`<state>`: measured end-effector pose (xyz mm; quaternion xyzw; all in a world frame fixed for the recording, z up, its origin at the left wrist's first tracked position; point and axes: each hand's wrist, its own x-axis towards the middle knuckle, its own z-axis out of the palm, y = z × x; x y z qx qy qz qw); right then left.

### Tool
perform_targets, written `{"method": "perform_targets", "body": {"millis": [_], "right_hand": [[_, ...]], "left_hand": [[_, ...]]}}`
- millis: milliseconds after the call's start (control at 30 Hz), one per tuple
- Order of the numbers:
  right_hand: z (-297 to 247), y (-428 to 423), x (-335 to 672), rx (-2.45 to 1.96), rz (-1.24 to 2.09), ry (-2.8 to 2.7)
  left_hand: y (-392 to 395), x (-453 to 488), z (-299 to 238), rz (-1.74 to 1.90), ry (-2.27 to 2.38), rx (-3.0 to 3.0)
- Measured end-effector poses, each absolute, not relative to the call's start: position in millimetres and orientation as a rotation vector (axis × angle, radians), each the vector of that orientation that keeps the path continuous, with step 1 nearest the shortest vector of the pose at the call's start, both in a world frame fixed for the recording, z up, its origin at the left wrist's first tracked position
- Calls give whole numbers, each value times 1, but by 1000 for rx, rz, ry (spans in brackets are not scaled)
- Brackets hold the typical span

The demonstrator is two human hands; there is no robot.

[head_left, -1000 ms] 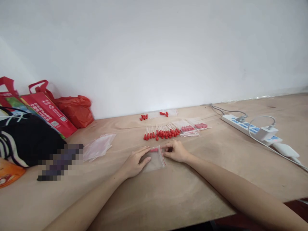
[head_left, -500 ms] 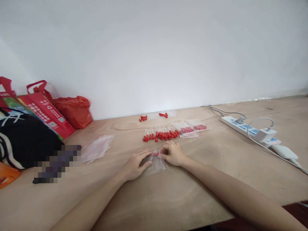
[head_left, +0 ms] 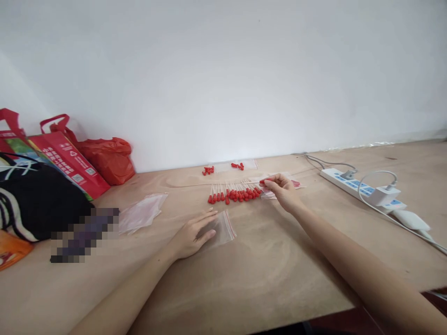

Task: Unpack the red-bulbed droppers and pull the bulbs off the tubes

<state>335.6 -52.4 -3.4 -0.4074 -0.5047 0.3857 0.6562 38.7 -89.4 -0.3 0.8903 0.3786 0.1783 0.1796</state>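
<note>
My left hand (head_left: 193, 236) lies on the table with fingers stretched and thumb apart, resting on a clear zip bag (head_left: 223, 230). No red piece shows in the visible part of this bag. My right hand (head_left: 283, 190) pinches a small red piece (head_left: 266, 180), like a dropper bulb, between thumb and fingertips; its far end is hidden. The hand hovers beside a row of red-bulbed droppers (head_left: 240, 194) with thin pale stems. Partly behind it are filled zip bags (head_left: 296, 184).
At the back lie loose red bulbs (head_left: 208, 170) and a clear bag (head_left: 251, 164). Zip bags (head_left: 143, 214) are piled at left, near a black bag (head_left: 45, 200) and red carrier bags (head_left: 77, 163). A power strip (head_left: 363, 190) with cables stands at right, by the wall.
My right hand has left the clear bag and moved right and away from me, now with a red piece in its fingers. The red piece seen at the bag no longer shows there.
</note>
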Motion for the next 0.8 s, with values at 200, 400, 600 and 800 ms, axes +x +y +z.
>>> {"method": "perform_targets", "body": {"millis": [200, 400, 600, 800], "right_hand": [[-19, -21, 304, -1071, 487, -1539], [-29, -13, 294, -1197, 178, -1872], [-26, -23, 309, -1418, -67, -1887], [-28, -34, 372, -1540, -170, -1919]], "left_hand": [[-90, 44, -4, 123, 1064, 2582], [-84, 34, -5, 480, 1411, 2452], [-75, 25, -7, 503, 1647, 2121], [-51, -32, 17, 928, 2063, 1865]]}}
